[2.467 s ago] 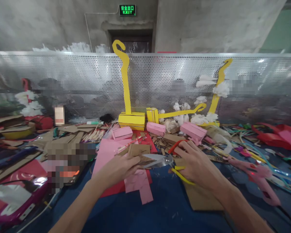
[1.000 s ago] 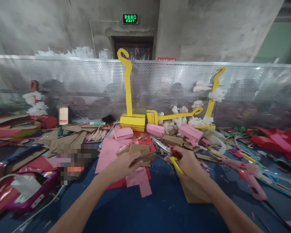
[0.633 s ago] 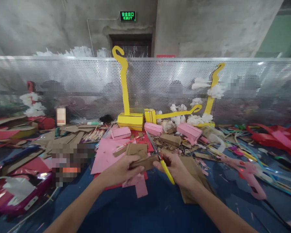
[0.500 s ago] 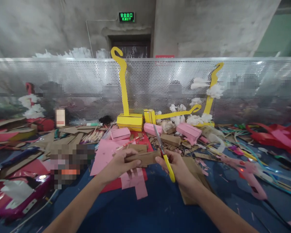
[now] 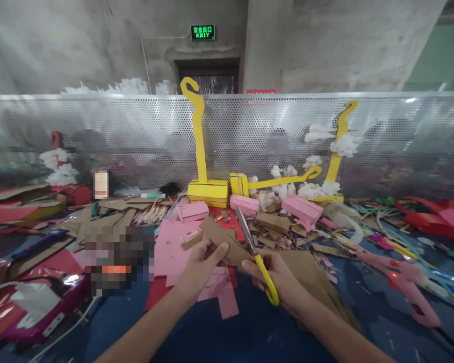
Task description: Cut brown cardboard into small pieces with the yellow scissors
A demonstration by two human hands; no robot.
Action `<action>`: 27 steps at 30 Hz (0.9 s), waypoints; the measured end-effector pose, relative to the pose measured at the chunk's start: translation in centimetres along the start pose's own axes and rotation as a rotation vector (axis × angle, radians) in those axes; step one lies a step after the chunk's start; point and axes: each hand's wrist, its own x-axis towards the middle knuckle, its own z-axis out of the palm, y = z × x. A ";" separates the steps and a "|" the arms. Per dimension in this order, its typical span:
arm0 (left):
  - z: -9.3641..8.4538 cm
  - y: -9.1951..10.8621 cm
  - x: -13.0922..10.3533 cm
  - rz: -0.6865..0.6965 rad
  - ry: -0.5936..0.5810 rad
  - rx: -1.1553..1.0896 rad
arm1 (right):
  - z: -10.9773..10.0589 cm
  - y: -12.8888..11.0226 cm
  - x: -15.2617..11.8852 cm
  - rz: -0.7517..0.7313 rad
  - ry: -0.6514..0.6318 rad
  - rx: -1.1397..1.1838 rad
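The left hand (image 5: 202, 268) pinches a flat brown cardboard strip (image 5: 216, 232) reaching across between both hands, while the right hand (image 5: 282, 276), thumb at the strip's end, grips yellow-handled metal scissors (image 5: 264, 273) above a large brown cardboard sheet (image 5: 306, 267).

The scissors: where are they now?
In the head view, the scissors are in the right hand, by the right end of the cardboard piece in the left hand.
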 end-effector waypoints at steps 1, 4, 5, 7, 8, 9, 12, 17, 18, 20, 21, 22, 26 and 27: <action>-0.1 0.2 0.0 0.007 -0.001 0.022 | 0.1 -0.1 0.0 0.004 0.011 0.005; -0.6 0.5 0.2 -0.001 -0.001 0.068 | 0.2 -0.3 0.0 0.005 0.057 0.024; -0.7 0.4 0.3 -0.003 -0.010 0.086 | 0.2 -0.3 0.0 0.005 0.064 0.029; -0.9 0.2 0.3 -0.005 -0.050 0.132 | 0.2 -0.3 -0.1 0.012 0.058 0.038; -0.9 0.1 0.3 0.000 -0.072 0.157 | 0.3 -0.3 -0.1 0.018 0.049 0.043; -0.9 -0.1 0.3 0.009 -0.090 0.182 | 0.4 -0.2 -0.2 0.027 0.036 0.049; -0.7 -0.5 0.0 0.034 -0.134 0.227 | 0.8 0.0 -0.4 0.063 -0.001 0.060; -0.3 -0.3 -0.6 -0.066 -0.251 0.142 | 0.9 0.0 -0.8 0.052 0.017 0.069; -0.3 -0.2 -0.7 -0.109 -0.281 0.110 | 0.8 -0.1 -0.8 0.050 0.024 0.063; -0.2 0.0 -0.9 -0.173 -0.321 0.044 | 0.6 -0.2 -0.8 0.054 0.037 0.049; -0.1 0.1 -0.9 -0.192 -0.321 0.022 | 0.6 -0.2 -0.8 0.055 0.046 0.042; -0.1 0.1 -0.9 -0.202 -0.305 0.010 | 0.5 -0.3 -0.8 0.055 0.059 0.036; 0.0 -0.4 -0.5 -0.197 -0.149 0.024 | 0.4 -0.5 -0.5 0.047 0.131 0.013; 0.0 -0.5 -0.4 -0.197 -0.103 0.024 | 0.3 -0.5 -0.4 0.044 0.149 0.009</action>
